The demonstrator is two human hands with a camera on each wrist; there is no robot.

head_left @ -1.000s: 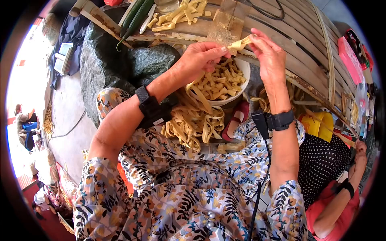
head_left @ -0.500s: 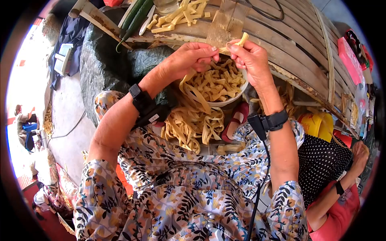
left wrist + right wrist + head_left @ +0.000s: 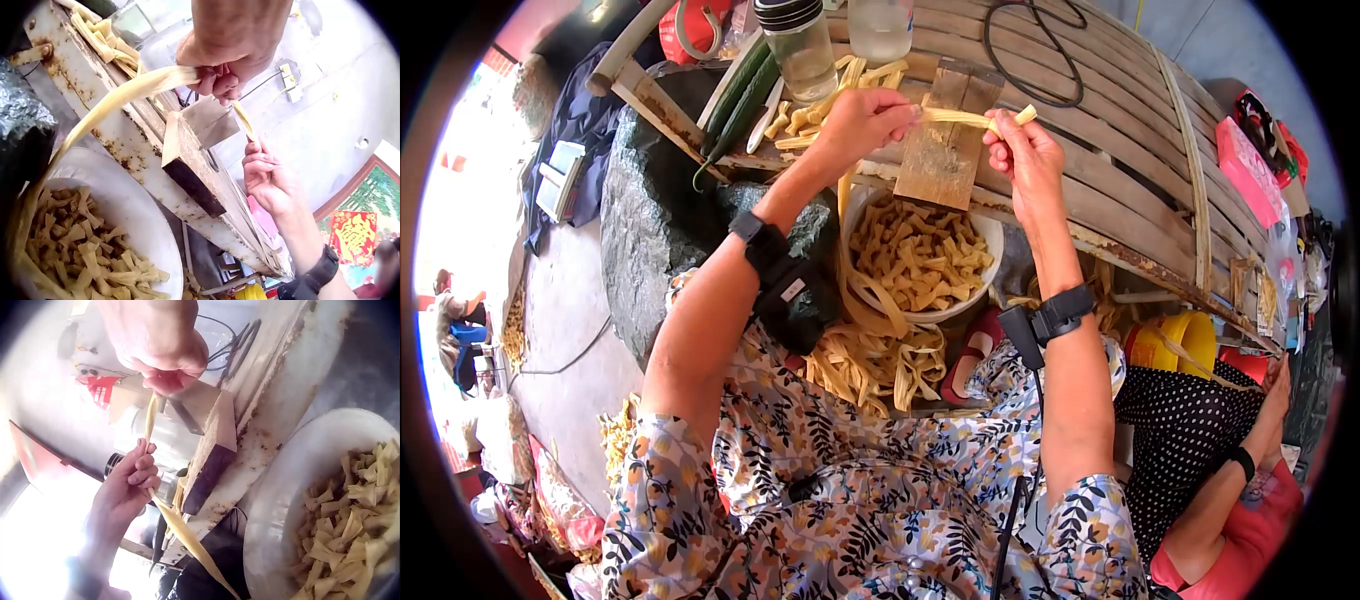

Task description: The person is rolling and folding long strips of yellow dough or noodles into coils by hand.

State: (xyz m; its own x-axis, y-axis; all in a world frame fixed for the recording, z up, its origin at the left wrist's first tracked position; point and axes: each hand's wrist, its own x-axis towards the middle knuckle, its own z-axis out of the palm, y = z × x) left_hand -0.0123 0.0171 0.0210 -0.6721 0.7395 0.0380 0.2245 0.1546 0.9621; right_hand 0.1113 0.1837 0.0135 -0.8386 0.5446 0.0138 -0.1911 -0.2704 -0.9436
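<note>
A long pale yellow strip, like bean curd skin (image 3: pixel 955 116), is stretched between my two hands above the wooden board (image 3: pixel 945 160). My left hand (image 3: pixel 862 125) pinches it, and the rest of the strip (image 3: pixel 119 97) trails from that hand down past the bowl. The fingers and thumb of my right hand (image 3: pixel 1032 158) pinch the strip near its end, which sticks out beyond them. Below, a white bowl (image 3: pixel 998 262) holds many short knotted pieces (image 3: pixel 920 255). Loose long strips (image 3: pixel 870 365) lie heaped between the bowl and my lap.
On the slatted bench (image 3: pixel 1120 170) are yellow pieces (image 3: pixel 800 118), cucumbers (image 3: pixel 745 105), a black-lidded jar (image 3: pixel 800 55) and a black cable (image 3: pixel 1040 60). A metal blade (image 3: pixel 181 415) stands by the board. A yellow bucket (image 3: pixel 1185 345) and another person's arm (image 3: pixel 1235 470) are at right.
My hands were close together half a second ago and now stand apart, the strip drawn out between them. The head view has shifted, showing more of the bench top and the jar.
</note>
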